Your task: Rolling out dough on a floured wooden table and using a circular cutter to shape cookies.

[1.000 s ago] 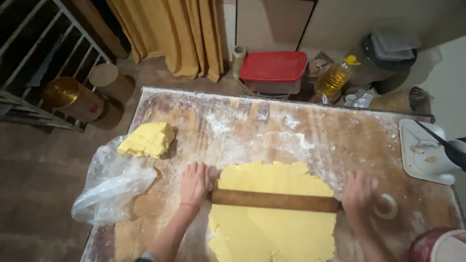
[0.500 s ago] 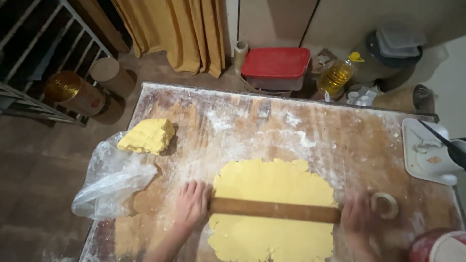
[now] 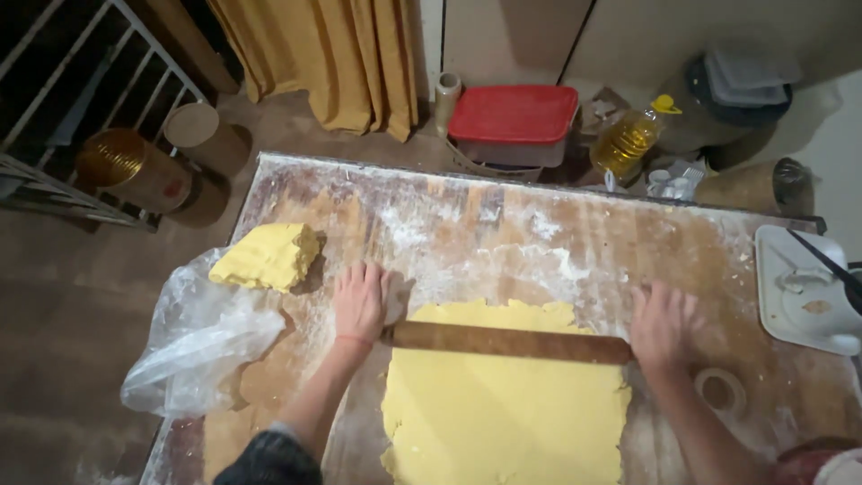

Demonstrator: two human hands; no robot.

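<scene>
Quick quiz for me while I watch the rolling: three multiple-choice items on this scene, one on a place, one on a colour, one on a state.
1. Where does the dough block lie?
A. On the clear plastic bag's far edge, left of the left hand
B. On the white tray
C. Under the rolling pin

2. What colour is the lid of the box beyond the table?
A. Blue
B. Red
C. Green

3. What state is the dough sheet in?
A. Rolled flat
B. Rolled into a ball
C. Cut into strips

Answers:
1 A, it sits on the bag left of that hand.
2 B, the lid is plainly red.
3 A, it lies flat under the rolling pin, with the right hand at its other end.
</scene>
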